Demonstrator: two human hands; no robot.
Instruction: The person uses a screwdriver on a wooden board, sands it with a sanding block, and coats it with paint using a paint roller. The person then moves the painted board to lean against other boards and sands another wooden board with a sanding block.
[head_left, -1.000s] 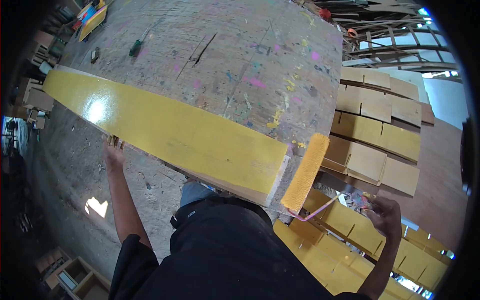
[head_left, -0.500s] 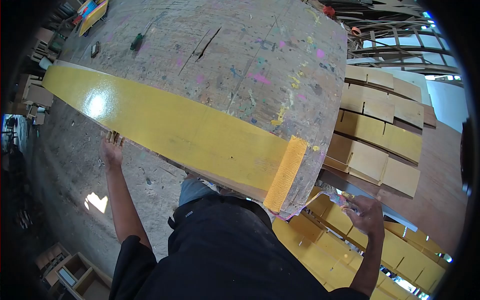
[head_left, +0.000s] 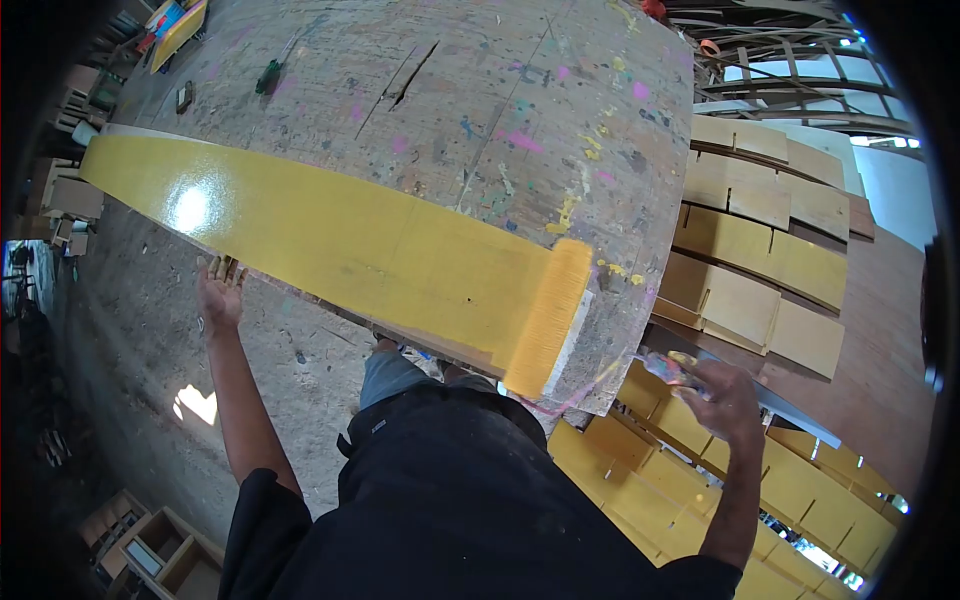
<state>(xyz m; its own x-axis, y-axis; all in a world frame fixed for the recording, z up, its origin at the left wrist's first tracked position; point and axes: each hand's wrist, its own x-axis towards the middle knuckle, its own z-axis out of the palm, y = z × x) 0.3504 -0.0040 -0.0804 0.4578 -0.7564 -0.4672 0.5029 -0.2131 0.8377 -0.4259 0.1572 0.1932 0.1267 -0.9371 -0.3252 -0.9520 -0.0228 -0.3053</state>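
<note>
A long board coated in wet-looking yellow (head_left: 380, 245) lies along the near side of the worktable, a bright glare on its left part. My right hand (head_left: 722, 400) is closed around the paint-smeared handle of a paint roller (head_left: 552, 315). Its yellow-orange sleeve rests across the board's right end, where a pale strip shows just beyond the sleeve. At the board's near edge, toward the left, is my left hand (head_left: 222, 295), fingers stretched out and apart against the edge. Whether its fingertips reach under the board is hard to see.
The paint-spotted worktable (head_left: 480, 90) bears a dark green object (head_left: 268, 77) and a small block (head_left: 184, 97). Stacked slotted wooden panels (head_left: 760, 250) stand right. Yellow panels (head_left: 660, 490) lie lower right. A wooden compartment box (head_left: 170, 550) sits on the floor lower left.
The roller has moved left along the board, and my right hand has shifted slightly left and up with it. My left hand stays at the board's near edge.
</note>
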